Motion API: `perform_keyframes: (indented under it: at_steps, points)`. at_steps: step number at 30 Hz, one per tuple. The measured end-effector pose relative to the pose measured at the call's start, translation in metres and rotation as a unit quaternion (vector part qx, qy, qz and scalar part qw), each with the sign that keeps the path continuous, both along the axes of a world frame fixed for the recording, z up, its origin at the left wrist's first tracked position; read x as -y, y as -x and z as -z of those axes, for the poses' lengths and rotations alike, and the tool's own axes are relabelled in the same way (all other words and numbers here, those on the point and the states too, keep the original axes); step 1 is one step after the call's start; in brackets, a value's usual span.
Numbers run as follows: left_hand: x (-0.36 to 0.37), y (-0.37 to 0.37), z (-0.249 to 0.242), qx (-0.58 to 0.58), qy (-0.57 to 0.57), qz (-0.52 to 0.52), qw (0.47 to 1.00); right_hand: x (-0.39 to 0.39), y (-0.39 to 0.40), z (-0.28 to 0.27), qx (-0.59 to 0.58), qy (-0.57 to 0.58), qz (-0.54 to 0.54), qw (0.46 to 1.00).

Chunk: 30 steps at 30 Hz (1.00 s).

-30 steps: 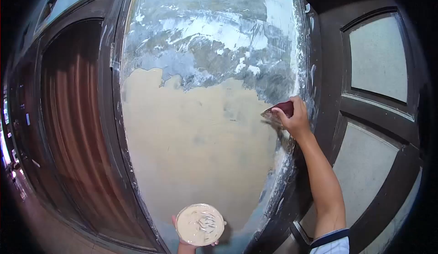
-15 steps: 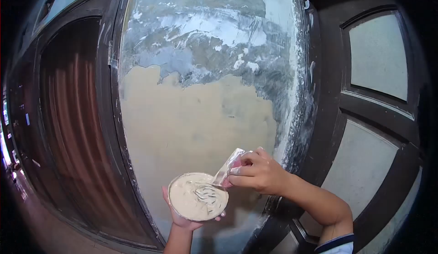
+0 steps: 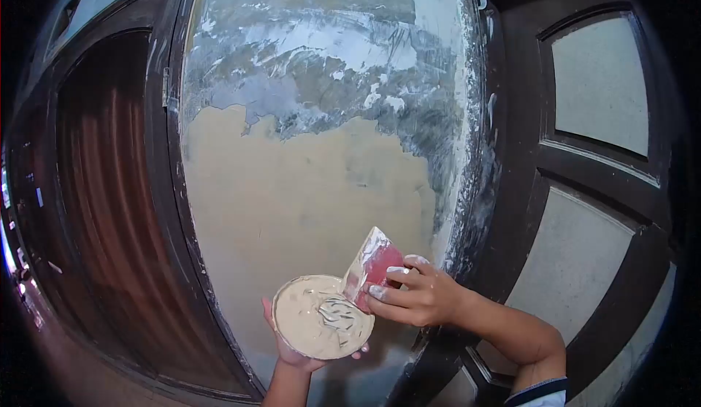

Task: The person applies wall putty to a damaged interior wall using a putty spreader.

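My left hand (image 3: 293,350) cups a round bowl (image 3: 276,306) from below, its fingers curled round the sides. Cream-coloured putty (image 3: 303,319) fills the bowl, with dark streaks stirred into its right part. In my right hand (image 3: 420,295) is a red putty scraper (image 3: 381,267) smeared with pale putty, tilted at the bowl's upper right rim. Its lower edge is at the putty; whether it touches cannot be made out. White smears coat the right fingertips. Behind both hands rises a wall (image 3: 307,188) whose lower part has a beige coat.
Higher up, the wall shows rough grey and white patches (image 3: 321,42). A dark-framed door (image 3: 102,188) with a reddish-brown curtain stands at left. A dark door with pale panels (image 3: 602,85) stands at right, close to my right arm.
My right hand has turned the scraper, so more of its red face shows. The bowl sits slightly further right and lower in view. The wall has shifted a little left.
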<state>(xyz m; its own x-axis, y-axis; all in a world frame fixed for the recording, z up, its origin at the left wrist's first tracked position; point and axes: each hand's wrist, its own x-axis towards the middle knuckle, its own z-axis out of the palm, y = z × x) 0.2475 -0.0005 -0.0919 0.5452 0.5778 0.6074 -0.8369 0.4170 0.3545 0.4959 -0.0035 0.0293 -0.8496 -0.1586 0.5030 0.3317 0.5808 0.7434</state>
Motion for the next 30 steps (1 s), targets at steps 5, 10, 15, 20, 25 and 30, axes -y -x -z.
perform_keyframes:
  at_steps: [5, 10, 15, 20, 25, 30]
  points:
    - [-0.001, -0.008, -0.001, -0.002, -0.013, 0.023, 1.000, 0.000, 0.001, 0.004, -0.014, 0.005, -0.001, 1.000]
    - [0.000, -0.013, 0.006, -0.007, 0.029, 0.023, 0.999, 0.000, -0.001, 0.011, -0.037, 0.010, -0.014, 0.999]
    - [0.006, -0.013, -0.002, -0.006, 0.036, -0.010, 0.999, -0.001, 0.003, 0.013, -0.085, 0.062, -0.022, 0.994]
    - [0.013, -0.007, -0.019, -0.022, 0.055, -0.150, 0.987, -0.009, 0.013, -0.010, -0.147, 0.103, -0.058, 0.982]
    - [0.012, 0.012, -0.036, 0.004, 0.050, -0.224, 0.973, -0.027, 0.039, -0.048, -0.171, 0.095, -0.067, 0.978]
    - [0.018, 0.032, -0.038, 0.009, 0.050, -0.247, 0.968, -0.058, 0.077, -0.108, -0.281, 0.169, -0.098, 0.940]
